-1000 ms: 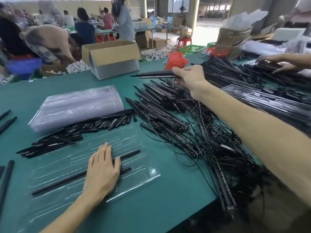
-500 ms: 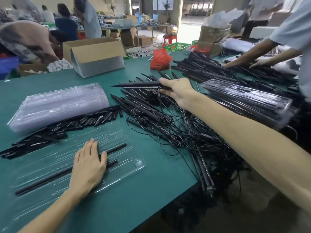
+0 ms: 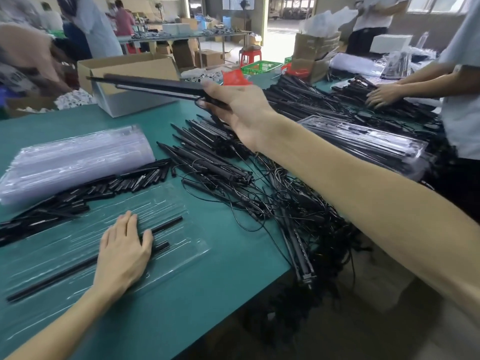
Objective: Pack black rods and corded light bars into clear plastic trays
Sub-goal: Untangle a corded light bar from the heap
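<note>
My right hand (image 3: 241, 110) grips one end of a black corded light bar (image 3: 150, 87) and holds it in the air above the table, pointing left. Below it lies a tangled heap of corded light bars (image 3: 223, 165). My left hand (image 3: 122, 253) rests flat, fingers straight, on a clear plastic tray (image 3: 166, 203) on the green table. Two black rods (image 3: 168, 224) lie in the tray, partly under my palm. A row of loose black rods (image 3: 109, 188) lies just behind the tray.
A stack of clear trays (image 3: 75, 159) sits at the left. An open cardboard box (image 3: 130, 81) stands behind. Filled trays (image 3: 363, 144) lie at the right, where another person's hand (image 3: 381, 96) sorts bars. Cords hang over the table's front edge (image 3: 259, 281).
My right hand has lifted the light bar up off the heap and it now hangs higher above the table. My left hand stays flat on the tray.
</note>
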Motion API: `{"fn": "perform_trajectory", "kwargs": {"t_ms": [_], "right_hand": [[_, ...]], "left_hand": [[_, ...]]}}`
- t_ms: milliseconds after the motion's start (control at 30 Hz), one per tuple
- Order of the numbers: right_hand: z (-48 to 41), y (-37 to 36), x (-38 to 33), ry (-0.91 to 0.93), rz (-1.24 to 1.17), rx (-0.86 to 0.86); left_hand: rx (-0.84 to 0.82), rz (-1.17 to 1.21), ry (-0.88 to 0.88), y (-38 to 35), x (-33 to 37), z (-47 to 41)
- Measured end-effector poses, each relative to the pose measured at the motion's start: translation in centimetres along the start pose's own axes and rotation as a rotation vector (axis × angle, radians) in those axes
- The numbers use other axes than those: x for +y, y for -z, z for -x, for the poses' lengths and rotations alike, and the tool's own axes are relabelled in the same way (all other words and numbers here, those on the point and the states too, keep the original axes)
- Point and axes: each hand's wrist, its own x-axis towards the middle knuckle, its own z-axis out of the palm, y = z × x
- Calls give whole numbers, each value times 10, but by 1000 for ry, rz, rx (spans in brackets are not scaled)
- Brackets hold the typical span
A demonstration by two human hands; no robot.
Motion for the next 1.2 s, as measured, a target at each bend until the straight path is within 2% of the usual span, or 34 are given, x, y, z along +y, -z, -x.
{"fn": "perform_trajectory", "kwargs": {"t_ms": [167, 233, 400, 533, 600, 767, 900, 933, 1067, 1200], "right_hand": [[0, -26, 9, 10, 99, -61], [2, -29, 27, -19, 168, -71], [28, -28, 105, 39, 327, -7], [67, -27, 162, 164, 506, -21], [85, -23, 177, 225, 600, -78], [119, 0, 193, 427, 938, -329], [123, 33, 181, 745, 1231, -316], [122, 40, 178, 774, 1287, -295], [109, 76, 170, 628, 1535, -135], [103, 96, 170, 611, 1830, -240]], "left_hand": [[-25, 41, 6, 3, 0, -2], [-50, 156, 35, 11, 1, -6], [-50, 765, 197, 56, 11, -13], [-286, 1700, 335, 88, 41, -10], [-327, 1864, 394, 93, 55, -2], [-281, 1651, 495, 80, 74, 17], [-130, 1660, 537, 82, 61, 15], [-111, 1672, 541, 85, 56, 14], [-119, 1616, 515, 93, 29, 13], [-143, 1492, 411, 91, 12, 16]]}}
